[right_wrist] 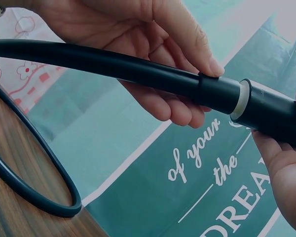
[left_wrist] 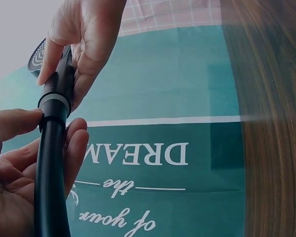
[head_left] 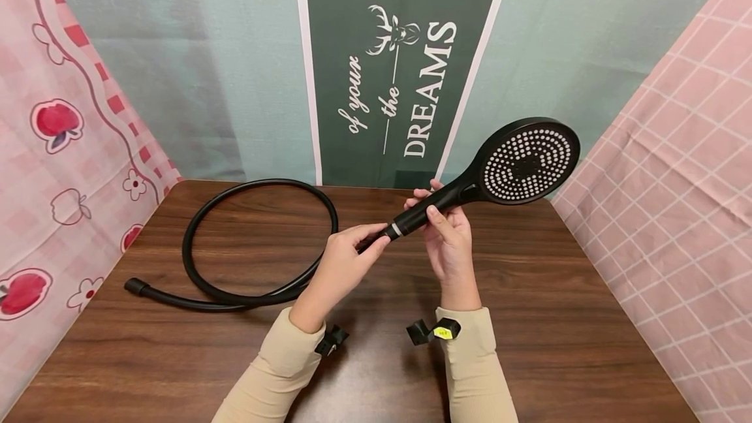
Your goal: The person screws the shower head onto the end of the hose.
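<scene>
A black handheld shower head (head_left: 478, 181), its round face dotted with pale nozzles, is held tilted above the table. My right hand (head_left: 451, 240) grips its handle, thumb on the near side and fingers behind. My left hand (head_left: 341, 263) pinches the end fitting (right_wrist: 219, 93) of a black shower hose (left_wrist: 52, 182) at the handle's lower end. Between fitting and handle a pale ring (right_wrist: 241, 98) shows; whether the threads are engaged cannot be seen. The hose loops left across the table, its other end fitting (head_left: 136, 286) lying loose.
The brown wooden table (head_left: 564, 344) runs up to a green-grey cloth backdrop (head_left: 252, 83) with white lettering. Pink patterned cloth (head_left: 47, 168) hangs at the left, and pink checked cloth (head_left: 675, 201) at the right. A small wrist camera (head_left: 431, 331) sits at the right cuff.
</scene>
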Demonstrator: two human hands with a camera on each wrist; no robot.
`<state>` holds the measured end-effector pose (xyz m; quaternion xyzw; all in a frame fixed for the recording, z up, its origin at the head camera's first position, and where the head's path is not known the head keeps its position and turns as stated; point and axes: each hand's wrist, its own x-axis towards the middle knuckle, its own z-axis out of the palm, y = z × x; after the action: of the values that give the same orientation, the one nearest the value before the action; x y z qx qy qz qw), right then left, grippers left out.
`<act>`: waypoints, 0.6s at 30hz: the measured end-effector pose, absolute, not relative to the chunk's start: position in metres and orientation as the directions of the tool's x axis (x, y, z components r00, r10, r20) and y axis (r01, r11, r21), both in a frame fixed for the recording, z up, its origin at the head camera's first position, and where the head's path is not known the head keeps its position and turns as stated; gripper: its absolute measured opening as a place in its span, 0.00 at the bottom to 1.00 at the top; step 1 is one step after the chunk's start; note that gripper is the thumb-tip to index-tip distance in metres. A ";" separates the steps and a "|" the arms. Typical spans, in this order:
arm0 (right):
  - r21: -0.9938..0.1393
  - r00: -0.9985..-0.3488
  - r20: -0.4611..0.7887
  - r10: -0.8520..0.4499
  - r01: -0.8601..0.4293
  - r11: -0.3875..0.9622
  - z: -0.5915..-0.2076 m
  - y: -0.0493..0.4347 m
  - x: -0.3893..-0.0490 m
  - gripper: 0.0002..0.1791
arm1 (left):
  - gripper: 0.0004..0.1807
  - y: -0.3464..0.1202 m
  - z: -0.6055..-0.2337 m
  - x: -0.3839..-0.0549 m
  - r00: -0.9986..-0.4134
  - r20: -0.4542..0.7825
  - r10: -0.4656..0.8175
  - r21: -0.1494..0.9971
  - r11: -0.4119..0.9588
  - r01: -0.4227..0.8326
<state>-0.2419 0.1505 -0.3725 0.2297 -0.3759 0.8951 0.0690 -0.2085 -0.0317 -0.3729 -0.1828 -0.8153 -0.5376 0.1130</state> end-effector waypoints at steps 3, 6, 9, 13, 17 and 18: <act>-0.641 -0.884 0.466 -0.050 -0.297 -0.708 -0.373 0.151 -0.242 0.21 | 0.14 -0.032 -0.373 -0.209 -0.909 0.377 0.179 0.838 0.351 0.417; -0.637 -0.881 0.470 -0.053 -0.297 -0.711 -0.373 0.151 -0.242 0.22 | 0.13 -0.032 -0.373 -0.208 -0.909 0.374 0.184 0.842 0.344 0.416; -0.630 -0.880 0.473 -0.055 -0.293 -0.719 -0.374 0.151 -0.242 0.23 | 0.14 -0.032 -0.373 -0.208 -0.908 0.376 0.186 0.844 0.336 0.418; -0.625 -0.879 0.473 -0.057 -0.289 -0.725 -0.373 0.151 -0.243 0.23 | 0.14 -0.032 -0.374 -0.209 -0.902 0.390 0.185 0.838 0.336 0.431; -0.624 -0.882 0.469 -0.054 -0.287 -0.727 -0.373 0.151 -0.243 0.23 | 0.14 -0.032 -0.374 -0.209 -0.893 0.415 0.177 0.822 0.348 0.451; -0.624 -0.883 0.466 -0.053 -0.286 -0.727 -0.373 0.151 -0.243 0.23 | 0.14 -0.032 -0.374 -0.209 -0.891 0.420 0.173 0.818 0.352 0.454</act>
<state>-0.2435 0.1509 -0.3728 0.2330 -0.3635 0.8996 0.0648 -0.2091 -0.0315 -0.3740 -0.1932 -0.8117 -0.5354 0.1312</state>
